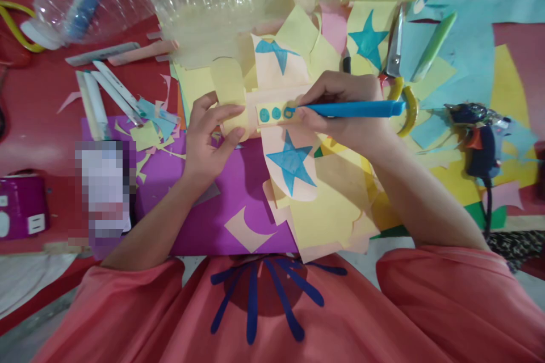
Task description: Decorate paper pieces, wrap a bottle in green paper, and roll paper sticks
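My right hand [349, 102] grips a blue marker [357, 109], its tip at a small pale yellow strip [258, 115]. Two filled blue-green circles show on the strip, along with a third outline beside the tip. That strip lies on a pale paper cutout [252, 99] with a blue star [291, 160] on its near arm and another star [276, 54], partly folded from view, on the far arm. With thumb and fingers, my left hand [215, 130] holds the rounded yellow end [230, 82] of the cutout.
Purple paper [251, 176] and paper scraps [147, 136] cover the table. Markers [114, 91] and a phone [106, 187] lie left. Scissors [395, 57], a green marker [435, 45] and a glue gun [481, 142] with its cord lie right. Clear plastic bottles [114, 0] lie behind.
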`<state>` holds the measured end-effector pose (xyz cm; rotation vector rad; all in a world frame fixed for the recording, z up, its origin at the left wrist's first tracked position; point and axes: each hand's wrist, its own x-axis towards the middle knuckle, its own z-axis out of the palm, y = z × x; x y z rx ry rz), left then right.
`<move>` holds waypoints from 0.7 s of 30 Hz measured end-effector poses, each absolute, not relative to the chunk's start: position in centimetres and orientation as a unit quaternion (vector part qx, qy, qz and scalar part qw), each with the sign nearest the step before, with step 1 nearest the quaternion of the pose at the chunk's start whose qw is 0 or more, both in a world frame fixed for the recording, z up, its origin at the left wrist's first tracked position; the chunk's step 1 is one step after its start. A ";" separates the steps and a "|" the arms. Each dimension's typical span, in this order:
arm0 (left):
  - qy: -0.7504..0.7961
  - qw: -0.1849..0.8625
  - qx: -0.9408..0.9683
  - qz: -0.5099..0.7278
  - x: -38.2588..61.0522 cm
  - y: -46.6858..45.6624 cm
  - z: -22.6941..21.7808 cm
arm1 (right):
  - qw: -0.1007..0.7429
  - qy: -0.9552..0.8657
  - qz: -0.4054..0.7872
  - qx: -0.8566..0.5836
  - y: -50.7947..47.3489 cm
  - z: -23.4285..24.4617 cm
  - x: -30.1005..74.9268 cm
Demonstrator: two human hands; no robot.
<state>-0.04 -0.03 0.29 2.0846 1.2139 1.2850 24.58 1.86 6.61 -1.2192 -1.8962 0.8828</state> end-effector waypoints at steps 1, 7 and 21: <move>0.431 0.205 0.747 0.464 0.0 -0.1 0.3 | 0.348 -0.735 0.340 -0.472 1.9 6.5 24.6; 0.446 0.197 0.742 0.459 0.1 -0.1 0.3 | 0.348 -0.743 0.358 -0.445 1.9 6.4 24.8; 0.457 0.214 0.737 0.450 0.2 -0.3 0.7 | 0.379 -0.707 0.370 -0.469 1.9 7.0 24.5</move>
